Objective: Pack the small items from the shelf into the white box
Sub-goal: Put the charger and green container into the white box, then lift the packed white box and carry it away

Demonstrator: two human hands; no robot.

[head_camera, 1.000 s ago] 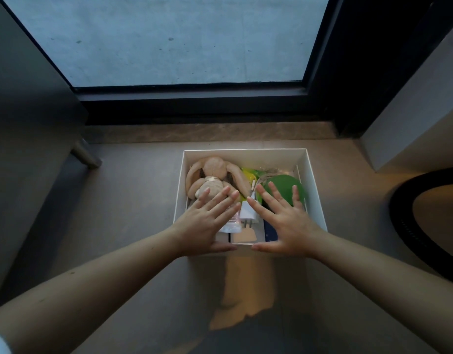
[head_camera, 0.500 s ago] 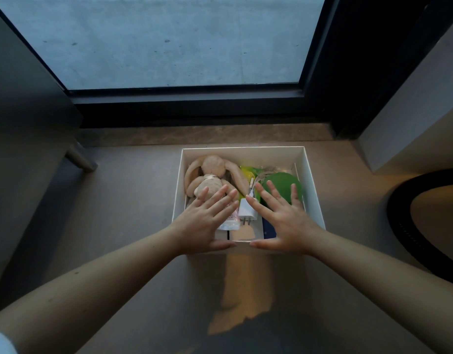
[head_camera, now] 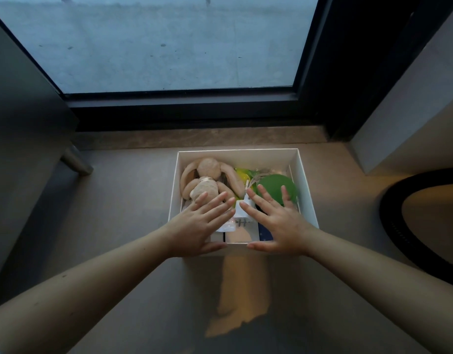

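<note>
I find the white box (head_camera: 303,187) at frame centre, on the grey floor (head_camera: 123,200) below the window (head_camera: 169,42). It holds a tan plush rabbit (head_camera: 207,175) at its upper left, a green round object (head_camera: 274,186) at its upper right and a white plug adapter (head_camera: 243,213) near the middle. The left hand (head_camera: 197,226) lies flat over the lower-left contents, fingers straight and spread, gripping nothing. The right hand (head_camera: 279,226) lies the same way at lower right, fingertips over the green object. I cannot tell whether the palms press down.
</note>
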